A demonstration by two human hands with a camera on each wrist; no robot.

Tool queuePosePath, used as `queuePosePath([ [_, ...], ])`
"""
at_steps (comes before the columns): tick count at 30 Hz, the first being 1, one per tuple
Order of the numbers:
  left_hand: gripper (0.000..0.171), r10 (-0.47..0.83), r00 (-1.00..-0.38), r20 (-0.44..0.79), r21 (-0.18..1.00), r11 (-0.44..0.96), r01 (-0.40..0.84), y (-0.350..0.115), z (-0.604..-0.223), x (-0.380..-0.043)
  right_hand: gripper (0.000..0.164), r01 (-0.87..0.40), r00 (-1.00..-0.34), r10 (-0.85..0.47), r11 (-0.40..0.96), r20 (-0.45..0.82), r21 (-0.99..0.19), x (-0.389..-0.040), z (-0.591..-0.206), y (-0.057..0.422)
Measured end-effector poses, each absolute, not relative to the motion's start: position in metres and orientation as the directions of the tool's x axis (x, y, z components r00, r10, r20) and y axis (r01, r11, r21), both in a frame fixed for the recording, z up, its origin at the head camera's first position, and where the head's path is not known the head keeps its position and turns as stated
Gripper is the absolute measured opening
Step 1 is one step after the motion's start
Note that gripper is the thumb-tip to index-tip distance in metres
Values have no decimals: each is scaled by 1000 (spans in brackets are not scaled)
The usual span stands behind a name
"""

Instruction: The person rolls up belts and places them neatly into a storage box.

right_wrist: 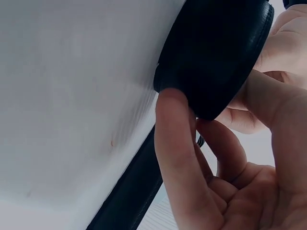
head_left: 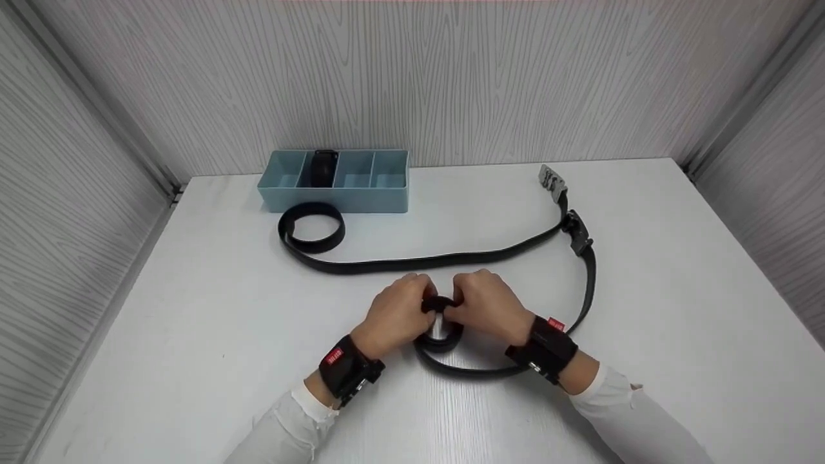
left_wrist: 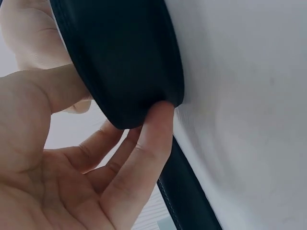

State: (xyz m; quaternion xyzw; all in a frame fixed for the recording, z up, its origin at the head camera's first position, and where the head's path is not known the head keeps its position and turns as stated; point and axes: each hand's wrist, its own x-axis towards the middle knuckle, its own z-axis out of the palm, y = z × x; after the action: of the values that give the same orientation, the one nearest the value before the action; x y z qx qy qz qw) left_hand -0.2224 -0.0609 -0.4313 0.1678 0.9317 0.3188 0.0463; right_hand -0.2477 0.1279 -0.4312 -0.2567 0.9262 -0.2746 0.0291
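Note:
A black belt is partly rolled into a coil [head_left: 439,346] standing on edge at the middle of the table, its tail curving right to a dark buckle [head_left: 577,233]. My left hand [head_left: 401,310] pinches the coil's left side, thumb inside the ring and fingers outside. On the opposite side my right hand [head_left: 491,308] pinches it likewise. Both wrist views show the wide rolled band [left_wrist: 120,57] between thumb and fingers. Beyond the hands lies a second black belt [head_left: 412,263], with a loose loop at its left end and a silver buckle [head_left: 552,182] at its right.
At the back left stands a blue divided box [head_left: 341,201]. A rolled black belt [head_left: 323,169] sits in its second compartment from the left. Pale wood-grain panels [head_left: 451,84] enclose the white table [head_left: 193,309] at the back and sides.

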Motion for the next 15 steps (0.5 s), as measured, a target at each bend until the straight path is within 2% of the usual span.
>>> queuePosePath([
  [15,15,372,-927,57,569,750,336,-61,-429,-220,19,-443,-864,-500,702,58,-557,-249,-431,128],
])
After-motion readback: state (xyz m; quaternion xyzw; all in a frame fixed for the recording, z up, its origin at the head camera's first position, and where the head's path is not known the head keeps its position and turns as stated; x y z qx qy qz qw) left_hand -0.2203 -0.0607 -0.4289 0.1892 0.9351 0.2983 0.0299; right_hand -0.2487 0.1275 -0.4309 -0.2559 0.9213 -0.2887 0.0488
